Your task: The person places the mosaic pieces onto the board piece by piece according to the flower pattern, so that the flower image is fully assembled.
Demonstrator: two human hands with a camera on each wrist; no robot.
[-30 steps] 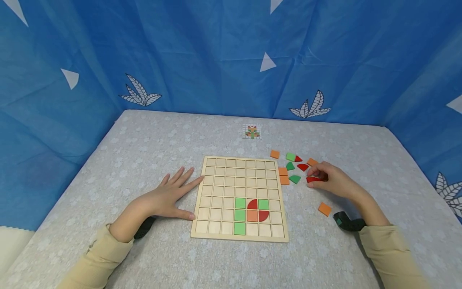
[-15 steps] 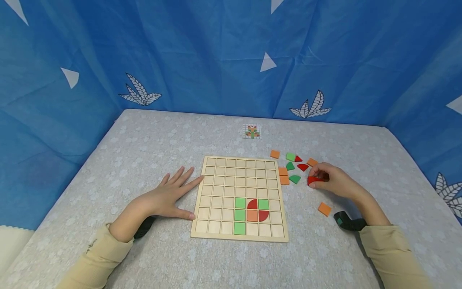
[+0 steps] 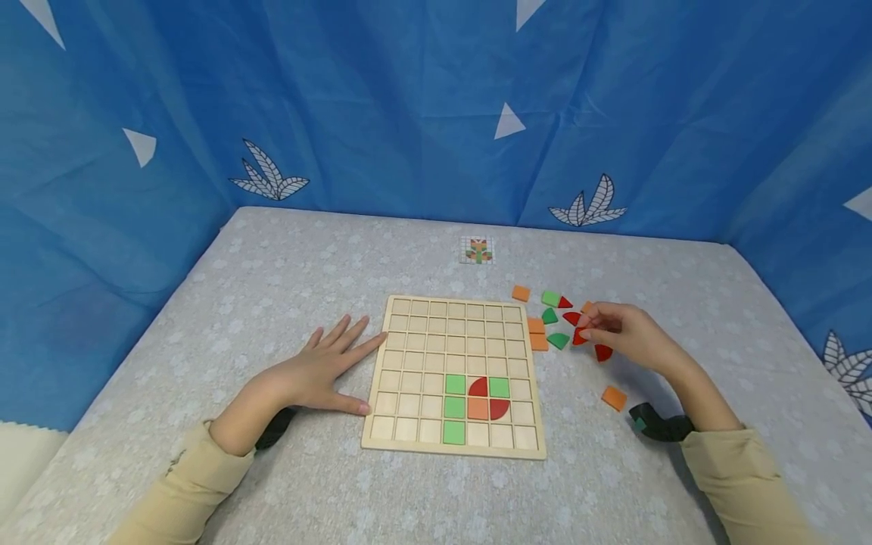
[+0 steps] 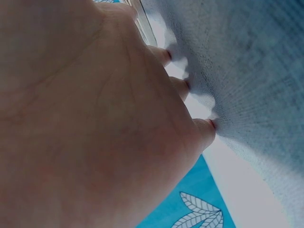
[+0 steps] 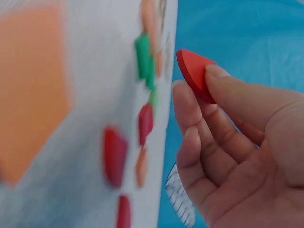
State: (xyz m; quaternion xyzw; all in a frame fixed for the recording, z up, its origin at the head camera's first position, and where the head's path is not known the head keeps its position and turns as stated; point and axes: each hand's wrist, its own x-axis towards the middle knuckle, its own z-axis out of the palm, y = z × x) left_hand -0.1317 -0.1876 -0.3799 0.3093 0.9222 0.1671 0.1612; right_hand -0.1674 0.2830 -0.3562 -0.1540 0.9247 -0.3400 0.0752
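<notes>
Pinching R hand (image 3: 633, 337): curling thumb & fingers, gripping one red wedge, R of board.
Red wedge (image 5: 194, 73): head view is showing just a bit at the fingertips; R-wrist cam is adding thumb pressing its face, fingers backing it, pc hanging clear of the cloth.
L hand (image 3: 313, 378): lying w/ straight, spread fingers, holding nothing, L of board; head view is showing thumb & index tips meeting board's L edge. L-wrist cam is adding three fingertips resting on grey tablecloth (image 4: 256, 71), palm side filling most of that pic.
Board (image 3: 418, 325): only head view is showing its layout: four lt-green squares (image 3: 455, 407), one orange tile (image 3: 478, 408) & two red quarter-rounds (image 3: 500, 409) are sitting in cells, near side, mid to R.
Loose pcs: lying R of board, e.g. two orange squares (image 3: 537, 325) right by its edge, two green wedges (image 3: 559, 341) just beyond those, spare red wedges (image 3: 603, 353) by R hand. R-wrist cam is blurring most.
Pattern card (image 3: 477, 250): lying beyond board's far edge, showing a small gridded design, head view only.
</notes>
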